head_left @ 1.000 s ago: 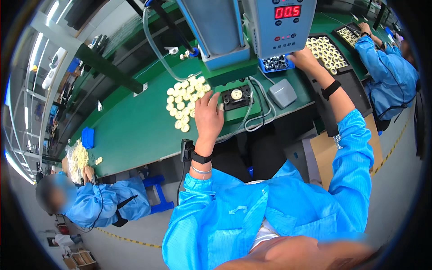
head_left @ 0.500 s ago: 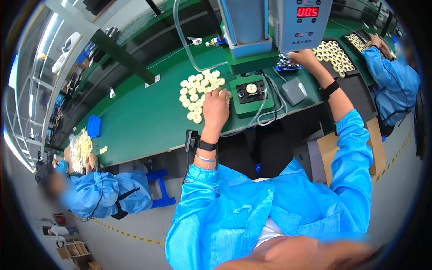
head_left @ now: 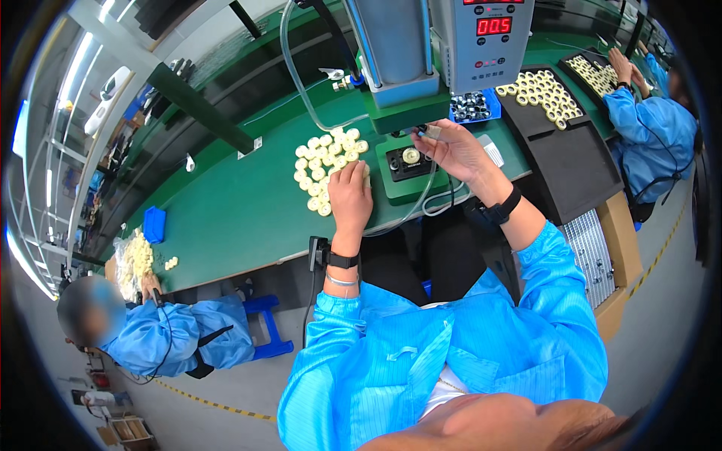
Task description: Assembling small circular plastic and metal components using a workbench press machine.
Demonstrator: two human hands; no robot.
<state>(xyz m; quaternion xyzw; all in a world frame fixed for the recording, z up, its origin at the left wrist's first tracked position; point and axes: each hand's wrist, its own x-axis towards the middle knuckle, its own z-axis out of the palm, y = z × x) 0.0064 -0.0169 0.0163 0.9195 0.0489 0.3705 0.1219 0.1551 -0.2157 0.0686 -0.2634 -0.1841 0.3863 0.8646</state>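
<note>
Your left hand [head_left: 350, 197] lies flat on smooth cream rings [head_left: 325, 165]; your right hand [head_left: 451, 146], moved back from the blue tray [head_left: 472, 107], pinches a small pale part [head_left: 432, 132].

Single head-worn fisheye view, looking steeply down and forward over the person's own chest and forearms onto the green workbench [head_left: 241, 218]. Bench at arm's reach; straight edges bend toward the dark round rim. No second view.
</note>
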